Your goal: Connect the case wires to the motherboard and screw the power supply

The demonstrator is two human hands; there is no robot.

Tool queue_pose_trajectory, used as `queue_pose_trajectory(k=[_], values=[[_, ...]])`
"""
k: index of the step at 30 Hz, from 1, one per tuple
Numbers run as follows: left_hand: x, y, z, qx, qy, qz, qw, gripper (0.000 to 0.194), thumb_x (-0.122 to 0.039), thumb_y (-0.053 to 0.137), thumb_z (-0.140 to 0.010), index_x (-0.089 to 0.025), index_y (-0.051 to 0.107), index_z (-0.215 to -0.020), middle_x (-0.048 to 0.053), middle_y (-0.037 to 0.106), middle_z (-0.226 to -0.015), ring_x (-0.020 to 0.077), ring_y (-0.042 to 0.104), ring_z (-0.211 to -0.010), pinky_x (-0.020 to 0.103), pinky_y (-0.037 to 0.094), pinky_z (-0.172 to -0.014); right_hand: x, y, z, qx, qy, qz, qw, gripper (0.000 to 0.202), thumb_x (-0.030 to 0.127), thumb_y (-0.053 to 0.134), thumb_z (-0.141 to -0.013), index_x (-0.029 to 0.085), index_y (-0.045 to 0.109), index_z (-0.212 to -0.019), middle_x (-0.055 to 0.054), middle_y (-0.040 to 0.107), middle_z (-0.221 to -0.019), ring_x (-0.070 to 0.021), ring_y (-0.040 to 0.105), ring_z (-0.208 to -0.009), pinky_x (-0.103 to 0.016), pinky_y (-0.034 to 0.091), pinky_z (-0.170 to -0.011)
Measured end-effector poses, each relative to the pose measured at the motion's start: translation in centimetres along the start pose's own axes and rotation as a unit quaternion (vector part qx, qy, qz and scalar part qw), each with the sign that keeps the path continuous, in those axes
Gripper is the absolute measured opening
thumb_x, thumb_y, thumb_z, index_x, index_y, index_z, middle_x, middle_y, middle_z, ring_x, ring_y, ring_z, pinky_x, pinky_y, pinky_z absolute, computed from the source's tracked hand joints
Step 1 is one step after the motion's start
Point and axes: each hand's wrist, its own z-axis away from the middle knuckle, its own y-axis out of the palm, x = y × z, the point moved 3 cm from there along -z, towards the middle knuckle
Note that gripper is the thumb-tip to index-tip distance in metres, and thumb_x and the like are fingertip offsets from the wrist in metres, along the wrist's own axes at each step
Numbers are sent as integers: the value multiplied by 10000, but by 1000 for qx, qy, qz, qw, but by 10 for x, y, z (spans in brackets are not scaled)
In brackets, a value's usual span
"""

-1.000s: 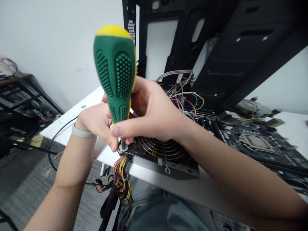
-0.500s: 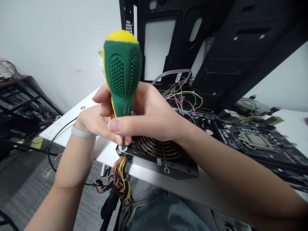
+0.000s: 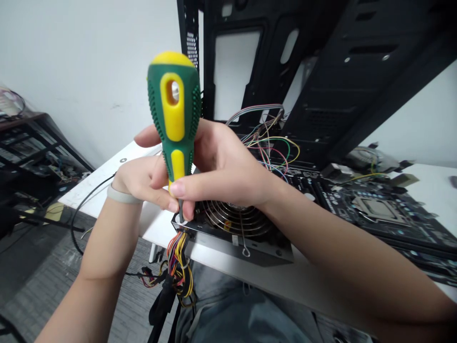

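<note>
My right hand [image 3: 228, 171] is wrapped round the green and yellow handle of a screwdriver [image 3: 173, 105], which stands nearly upright. The screwdriver's tip meets a corner of a power supply unit [image 3: 246, 245] lying at the white table's front edge. Low on the shaft, my left hand [image 3: 143, 178] closes its thumb and a finger about the metal; its other fingers are partly hidden behind the handle. A round wire fan grille [image 3: 233, 220] covers the unit's top. From its near left end hangs a bundle of coloured cables [image 3: 181, 262]. The screw under the tip cannot be made out.
An open black computer case [image 3: 314, 95] stands behind, with thin coloured wires [image 3: 271, 143] trailing out. To the right lies a motherboard [image 3: 378, 209]. A black cable [image 3: 76, 214] loops over the table's left edge, and a dark rack [image 3: 39, 138] stands far left.
The screwdriver's handle has turned in my right hand, so a yellow strip with a hole now faces me. Its top has tipped slightly left. My left hand has stayed almost still.
</note>
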Motion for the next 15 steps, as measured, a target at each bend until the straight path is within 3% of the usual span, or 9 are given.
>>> queue_pose_trajectory(k=[4, 10, 15], values=[[-10, 2, -5, 65, 63, 92, 992, 451, -471, 503, -952, -65, 698, -929, 89, 736, -827, 142, 707, -787, 224, 587, -729, -2, 2, -1, -12, -6, 84, 996, 447, 205, 541, -771, 130, 523, -1211, 107, 619, -812, -48, 645, -731, -128, 475, -650], [-1, 2, -5, 68, 24, 71, 995, 546, -605, 570, -859, -79, 712, -819, 63, 704, -722, 124, 664, -688, 213, 576, -682, -7, 2, -1, 32, -5, 125, 992, 541, 310, 349, -848, 161, 363, -1368, 66, 637, -984, -73, 659, -833, -136, 450, -666], [1, 4, -1, 42, 16, 114, 993, 451, -537, 639, -836, -93, 684, -773, 25, 694, -657, 90, 655, -600, 158, 561, -589, -9, 1, -1, 20, -14, 114, 993, 524, 287, 433, -834, 162, 383, -1341, 51, 623, -992, -94, 657, -896, -164, 500, -734]])
